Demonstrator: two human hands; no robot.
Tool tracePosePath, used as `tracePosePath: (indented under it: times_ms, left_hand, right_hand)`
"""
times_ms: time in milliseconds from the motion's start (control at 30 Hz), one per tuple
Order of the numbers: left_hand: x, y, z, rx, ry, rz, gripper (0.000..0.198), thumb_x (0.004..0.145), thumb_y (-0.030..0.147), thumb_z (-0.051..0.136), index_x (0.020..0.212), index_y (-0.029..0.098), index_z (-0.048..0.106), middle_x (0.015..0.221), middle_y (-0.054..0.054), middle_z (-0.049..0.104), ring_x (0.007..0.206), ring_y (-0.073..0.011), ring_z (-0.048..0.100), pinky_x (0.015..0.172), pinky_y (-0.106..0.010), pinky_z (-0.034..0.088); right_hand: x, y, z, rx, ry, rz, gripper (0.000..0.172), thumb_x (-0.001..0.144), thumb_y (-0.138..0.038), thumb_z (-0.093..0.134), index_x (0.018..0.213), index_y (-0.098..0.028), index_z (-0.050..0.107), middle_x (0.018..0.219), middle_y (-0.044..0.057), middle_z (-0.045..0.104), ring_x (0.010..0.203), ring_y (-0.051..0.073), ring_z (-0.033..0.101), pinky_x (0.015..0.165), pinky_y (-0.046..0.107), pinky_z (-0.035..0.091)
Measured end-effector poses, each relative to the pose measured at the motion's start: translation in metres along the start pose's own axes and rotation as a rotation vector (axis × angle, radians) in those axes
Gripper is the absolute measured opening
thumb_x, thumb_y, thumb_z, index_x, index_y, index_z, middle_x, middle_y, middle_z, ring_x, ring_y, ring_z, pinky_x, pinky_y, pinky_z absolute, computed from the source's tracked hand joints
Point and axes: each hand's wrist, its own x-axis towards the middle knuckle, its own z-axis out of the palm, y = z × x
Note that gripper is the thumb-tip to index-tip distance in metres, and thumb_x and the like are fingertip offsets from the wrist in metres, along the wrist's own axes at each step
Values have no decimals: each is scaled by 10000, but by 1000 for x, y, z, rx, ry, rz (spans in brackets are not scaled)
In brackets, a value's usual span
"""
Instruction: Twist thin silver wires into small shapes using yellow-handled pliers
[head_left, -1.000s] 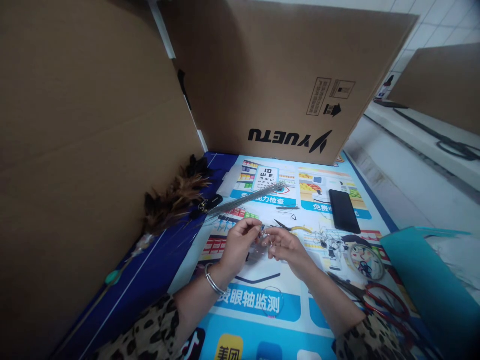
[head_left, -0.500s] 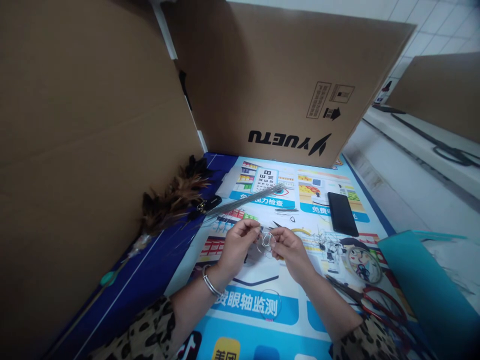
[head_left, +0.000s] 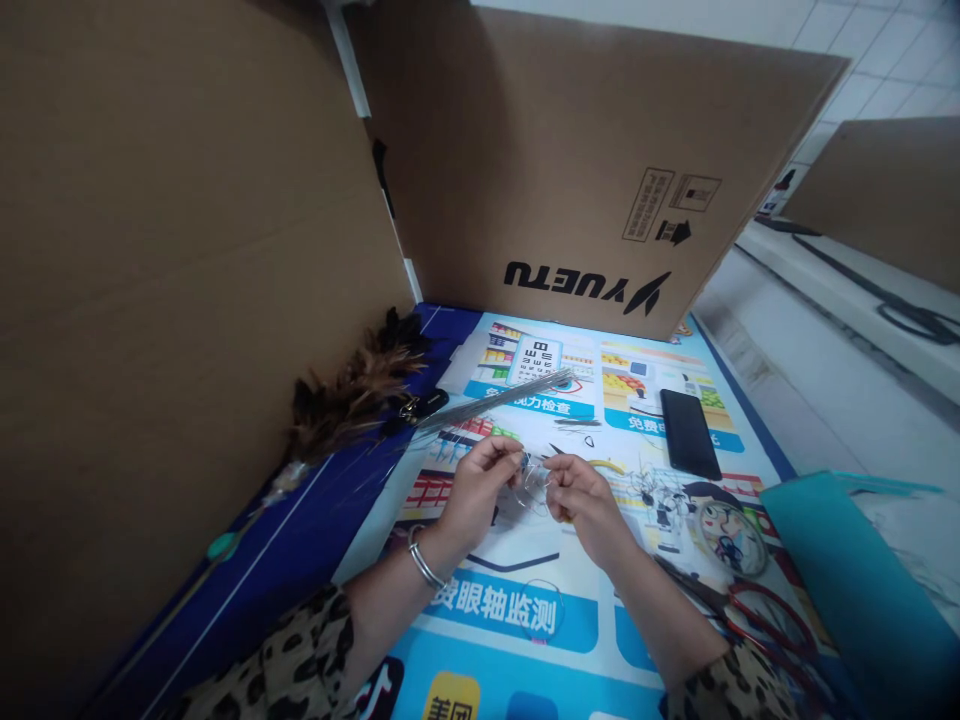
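Note:
My left hand and my right hand meet over the middle of a printed table mat. Both pinch a small loop of thin silver wire that spans the gap between their fingertips. A metal bangle sits on my left wrist. Just beyond my right hand lie small pliers with yellow handles, partly hidden by the fingers. A bundle of straight wires lies farther back, pointing to the upper right.
Cardboard walls stand at the left and back. A feather duster lies at the left, a black phone at the back right, red-handled scissors and a teal folder at the right. Another wire ring lies near me.
Both hands stayed together at the same spot. The fingers have shifted a little on the wire loop, which now sits slightly lower between them.

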Motion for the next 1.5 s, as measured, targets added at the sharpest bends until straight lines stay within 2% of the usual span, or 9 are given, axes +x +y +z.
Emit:
tracePosePath:
  times_ms: [133,267,533,767,967,1200,1367,1500]
  left_hand:
    - [0,-1,0,21,-16,12,113,782,234,597,856,159,557,659,23,511,575,-84,490,551,-207,373]
    - [0,-1,0,41,-33,34,116,790,235,590,867,157,553,664,23,510,581,-85,486,567,-212,385]
    - [1,-2,1,37,-49,10,159,770,240,619,893,158,560,718,12,538,604,-86,504,580,-211,400]
    - [1,-2,2,-16,-41,-7,203,745,248,645,913,164,568,733,8,556,633,-91,528,614,-216,415]
    - [2,-2,1,-15,-60,3,191,755,241,640,916,164,573,704,15,531,622,-83,512,586,-202,398]
    - [1,-1,2,-42,-94,-66,252,744,265,653,959,168,563,755,2,542,588,-80,526,584,-213,421]
    - [0,2,4,-96,-134,-86,326,738,249,663,1031,180,538,768,7,537,572,-74,530,584,-216,425]
    - [1,0,3,-63,-142,-108,275,739,262,664,969,151,564,725,5,539,571,-79,532,580,-213,422]
  right_hand:
    - [-2,-5,2,23,-45,27,251,777,-261,558,1022,-210,578,748,-2,535,538,94,484,506,232,331]
    - [-3,-5,4,-55,-19,12,261,814,-343,555,1041,-216,570,688,-14,523,542,97,473,523,237,338]
    - [-1,3,6,-171,15,-56,320,750,-286,657,1040,-229,538,635,-68,428,471,53,373,453,197,283]
    - [6,1,10,-199,173,-146,335,734,-269,655,1031,-221,509,694,-48,465,543,74,405,470,197,317]
    - [5,1,8,-264,157,-124,289,740,-293,650,989,-203,536,651,-53,454,511,71,403,463,205,317]
    - [0,7,9,-297,151,-71,267,759,-331,637,969,-191,548,574,-76,426,435,48,355,414,192,269]
    - [0,5,11,-296,178,-114,292,748,-320,648,989,-189,550,610,-61,442,486,61,377,440,198,304]
    - [1,6,12,-283,191,-138,316,730,-313,668,1001,-198,554,662,-42,465,540,79,405,461,203,325]
